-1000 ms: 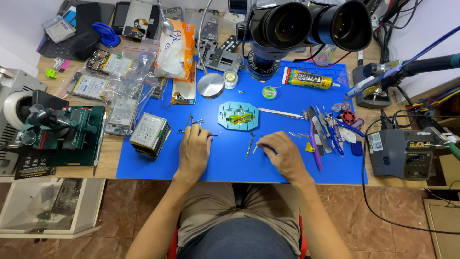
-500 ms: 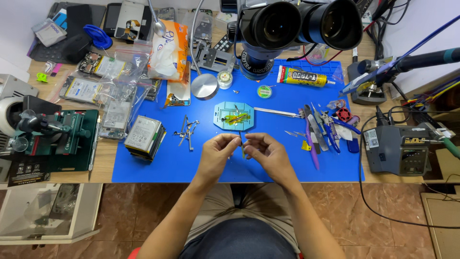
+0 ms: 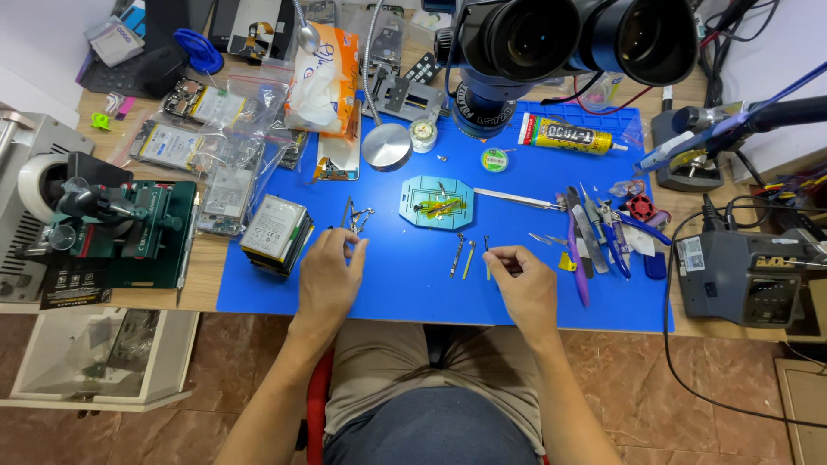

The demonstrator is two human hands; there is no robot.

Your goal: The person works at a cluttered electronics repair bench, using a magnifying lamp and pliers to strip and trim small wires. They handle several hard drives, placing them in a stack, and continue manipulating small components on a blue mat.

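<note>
- Overhead, a black stereo microscope [image 3: 577, 39] hangs over the far edge of a wooden workbench [image 3: 207, 267], its two big eyepieces facing up.
- On the bench lies a blue work mat [image 3: 405, 284], and both hands rest on its near half, well apart from each other.
- Beside the mat's left edge stands a green clamping fixture [image 3: 129, 232], with a grey tape dispenser [image 3: 34, 185] further left.
- At the right end of the bench sits a grey soldering station [image 3: 741, 275], its black cable looping toward the floor.
- Between the fixture and the left hand lies a stack of phone batteries [image 3: 274, 234], just beside that hand.
- Left hand [image 3: 330, 277]: fingers curled together, tips pinching a thin dark part too small to identify, close to a small cluster of metal pieces [image 3: 356, 215].
- Right hand [image 3: 525, 284]: thumb and forefinger pinched on a slim flex strip [image 3: 487, 245] that points away from the body, its far end over the mat.
- Near the mat's middle sits a light blue holder plate [image 3: 436, 201] carrying a yellow-green part.
- Just left of the right hand lie two loose thin strips [image 3: 463, 256], side by side on the mat, untouched.
- Right of the plate rest tweezers [image 3: 517, 200] and a row of pliers and cutters [image 3: 603, 232].
</note>
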